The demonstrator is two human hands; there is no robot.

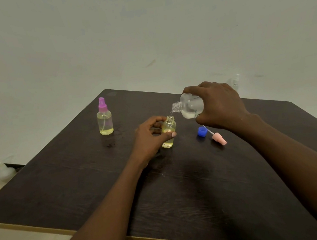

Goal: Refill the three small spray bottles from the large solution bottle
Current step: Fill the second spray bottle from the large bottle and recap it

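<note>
Three small bottles: I count an open spray bottle near the middle of the dark worktop, a purple-topped spray bottle standing upright well to its left, and a faint clear spray bottle at the far right edge, too blurred for me to read its level.
Left hand: curled round the open spray bottle with the thumb across its front. The bottle's base appears to rest on the worktop, and yellowish liquid sits low in it.
Right hand: wrapped over the body of the large solution bottle, gripping it from above.
Solution bottle axis: tipped close to horizontal, neck pointing left and slightly down, base toward the right. Clear liquid pools along its lower side.
Key relation: the large bottle's mouth hangs just above and slightly right of the small bottle's open neck. I make out a thin thread of liquid between them, so I judge the pour is under way.
Loose parts: a blue cap and a pink spray head with its dip tube lie on the worktop just right of the open bottle, below the right wrist.
Next move, as I judge it: hold the two mouths in line, then swing the large bottle's neck up to stop the flow. That falls to the right hand, while the left only steadies.
Risk: the neck is narrow, so a small sideways drift would spill onto the worktop.
</note>
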